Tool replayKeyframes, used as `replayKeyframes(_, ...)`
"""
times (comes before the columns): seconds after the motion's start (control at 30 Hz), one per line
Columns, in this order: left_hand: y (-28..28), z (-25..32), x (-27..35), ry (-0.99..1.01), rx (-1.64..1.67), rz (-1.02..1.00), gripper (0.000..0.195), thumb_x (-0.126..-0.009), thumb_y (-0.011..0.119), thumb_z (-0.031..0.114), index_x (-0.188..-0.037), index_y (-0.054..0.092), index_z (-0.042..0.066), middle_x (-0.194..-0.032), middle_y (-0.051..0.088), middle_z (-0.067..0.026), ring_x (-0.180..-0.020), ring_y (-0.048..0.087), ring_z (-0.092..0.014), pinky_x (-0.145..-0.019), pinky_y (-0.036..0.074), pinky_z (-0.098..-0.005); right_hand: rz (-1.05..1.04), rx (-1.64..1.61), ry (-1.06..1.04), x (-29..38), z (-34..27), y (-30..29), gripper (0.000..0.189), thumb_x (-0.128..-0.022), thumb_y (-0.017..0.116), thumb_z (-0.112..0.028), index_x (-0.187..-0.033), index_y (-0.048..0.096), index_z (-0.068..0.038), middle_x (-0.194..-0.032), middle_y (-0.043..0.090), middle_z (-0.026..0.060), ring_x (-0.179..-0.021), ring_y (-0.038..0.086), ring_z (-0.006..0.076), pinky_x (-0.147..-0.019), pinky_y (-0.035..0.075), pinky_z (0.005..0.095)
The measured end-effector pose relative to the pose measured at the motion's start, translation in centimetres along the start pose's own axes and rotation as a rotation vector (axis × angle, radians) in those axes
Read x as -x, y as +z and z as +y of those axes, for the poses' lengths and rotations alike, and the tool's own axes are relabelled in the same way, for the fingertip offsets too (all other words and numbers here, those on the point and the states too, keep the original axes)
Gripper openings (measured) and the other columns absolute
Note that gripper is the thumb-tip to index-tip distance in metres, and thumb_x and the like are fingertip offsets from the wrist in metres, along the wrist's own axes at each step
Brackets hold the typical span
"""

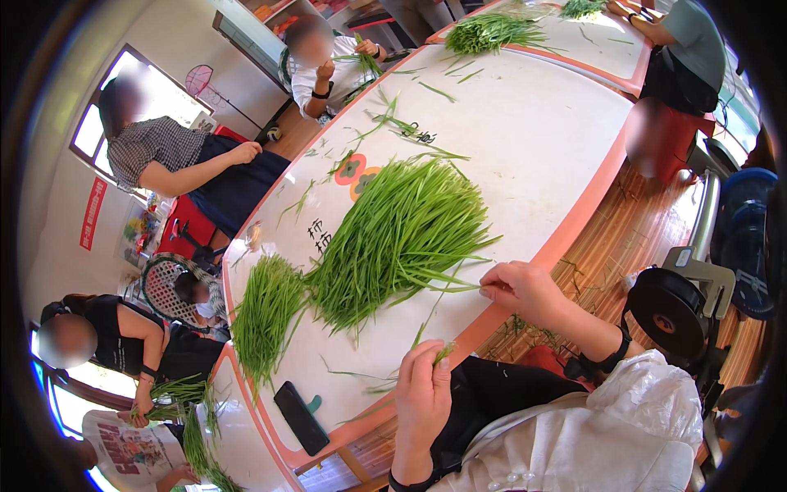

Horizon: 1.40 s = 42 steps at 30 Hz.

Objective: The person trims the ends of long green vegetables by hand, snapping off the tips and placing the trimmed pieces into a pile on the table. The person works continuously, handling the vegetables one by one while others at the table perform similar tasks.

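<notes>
A big heap of garlic chives (399, 240) lies on the white tabletop (522, 141) in front of me. A smaller bundle of chives (267, 313) rests at its left side. My right hand (529, 292) is by the table's near edge, thumb and fingers pinched on the tip of a few chive leaves (452, 285) that stick out from the heap. Closer to my body, my left hand (421, 393) is closed around a small bunch of chive ends (445, 352), which pokes out above the thumb. What lies inside its palm is hidden.
A black smartphone (301, 418) lies near the table's front left corner. Loose leaves (384, 120) are scattered beyond the heap. Another chive pile (492, 32) sits at the far end. Several people are around the tables, some handling chives. A black round device (667, 313) stands at my right.
</notes>
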<state>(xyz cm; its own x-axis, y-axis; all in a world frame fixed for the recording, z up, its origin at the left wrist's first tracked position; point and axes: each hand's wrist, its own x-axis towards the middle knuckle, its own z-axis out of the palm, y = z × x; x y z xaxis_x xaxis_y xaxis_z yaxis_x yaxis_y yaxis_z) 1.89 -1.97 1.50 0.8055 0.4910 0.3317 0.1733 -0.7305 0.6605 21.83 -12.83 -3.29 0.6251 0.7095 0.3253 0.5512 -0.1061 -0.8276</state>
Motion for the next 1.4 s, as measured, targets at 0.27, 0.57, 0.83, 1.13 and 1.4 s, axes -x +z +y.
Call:
replayKeyframes(0.27, 1.2, -0.2, -0.9, 0.216, -0.229, -0.087, 0.016, -0.093, 0.056, 0.01, -0.108, 0.059, 0.005, -0.125, 0.058, -0.0115, -0.121, 0.052, -0.033, -0.112, 0.025, -0.0541, -0.08, -0.124, -0.203, 3.6, -3.7, 0.8, 0.013, -0.079, 0.072, -0.009, -0.087, 0.066, -0.002, -0.076, 0.065, 0.0126, -0.071, 0.065, 0.0304, -0.062, 0.053, 0.0382)
replayKeyframes(0.57, 1.6, -0.8, -1.0, 0.199, -0.129, -0.156, 0.02, -0.093, 0.055, 0.01, -0.112, 0.057, 0.003, -0.105, 0.059, -0.0127, -0.104, 0.057, -0.034, -0.105, 0.035, -0.0515, -0.244, -0.411, 0.045, 3.7, -3.7, 0.4, 0.017, -0.084, 0.073, -0.014, -0.093, 0.067, 0.0, -0.082, 0.068, 0.0091, -0.066, 0.065, 0.0162, -0.062, 0.052, 0.0269)
replayKeyframes(0.83, -0.8, 0.1, 0.1, -0.056, -0.08, -0.072, 0.018, -0.092, 0.057, 0.012, -0.105, 0.061, 0.0, -0.096, 0.057, -0.0159, -0.085, 0.058, -0.034, -0.074, 0.048, -0.0391, 0.183, 0.19, -0.142, -1.7, 1.4, 0.1, 0.021, -0.081, 0.068, -0.013, -0.101, 0.066, -0.005, -0.087, 0.062, 0.0104, -0.087, 0.055, 0.0297, -0.078, 0.049, 0.0376)
replayKeyframes(1.13, -6.5, 2.0, 1.7, -0.2, -0.138, 0.162, 0.016, -0.093, 0.055, 0.008, -0.101, 0.06, -0.004, -0.093, 0.057, -0.0159, -0.081, 0.059, -0.03, -0.072, 0.049, -0.0348, 0.16, 0.393, -0.041, -4.3, 3.0, 1.4, 0.009, -0.078, 0.063, -0.008, -0.087, 0.063, -0.005, -0.087, 0.059, 0.0101, -0.091, 0.053, 0.0314, -0.079, 0.048, 0.0401)
replayKeyframes(1.4, -5.9, 1.4, 1.5, -0.135, -0.177, 0.201, 0.016, -0.094, 0.052, 0.011, -0.097, 0.059, -0.003, -0.092, 0.059, -0.0136, -0.079, 0.058, -0.024, -0.075, 0.048, -0.032, 0.033, 0.27, -0.125, -1.9, 0.1, 0.9, 0.008, -0.084, 0.061, -0.012, -0.086, 0.063, -0.005, -0.085, 0.062, 0.0127, -0.087, 0.058, 0.0313, -0.074, 0.05, 0.0408)
